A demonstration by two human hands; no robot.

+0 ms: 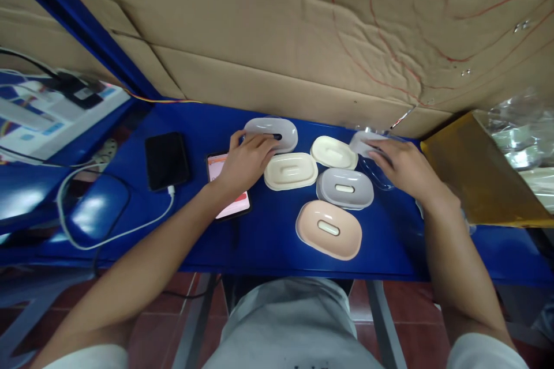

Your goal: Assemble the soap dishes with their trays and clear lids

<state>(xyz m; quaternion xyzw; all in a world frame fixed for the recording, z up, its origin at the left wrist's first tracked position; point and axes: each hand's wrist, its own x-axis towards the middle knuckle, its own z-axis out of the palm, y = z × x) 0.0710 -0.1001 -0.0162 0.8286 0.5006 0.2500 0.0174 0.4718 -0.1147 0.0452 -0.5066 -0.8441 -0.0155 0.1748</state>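
My left hand (254,155) is closed at the left side of a grey oval dish (289,130), its fingers over the dark slot in the middle. My right hand (402,162) grips a pale grey oval piece (362,143), partly hidden by the fingers. Below and behind it lie clear plastic covers (378,177). Between my hands are two cream oval dishes, one at the left (291,171) and one farther right (332,152). Nearer me, a grey dish (345,188) and a peach dish (329,229) each show a cream bar through the centre slot.
A lit phone (237,205) lies under my left forearm. Left of it are a black device (167,160) with a white cable and a power strip (52,121). An open carton (480,173) with clear plastic parts stands right. Cardboard (259,29) lines the back of the blue table (268,242).
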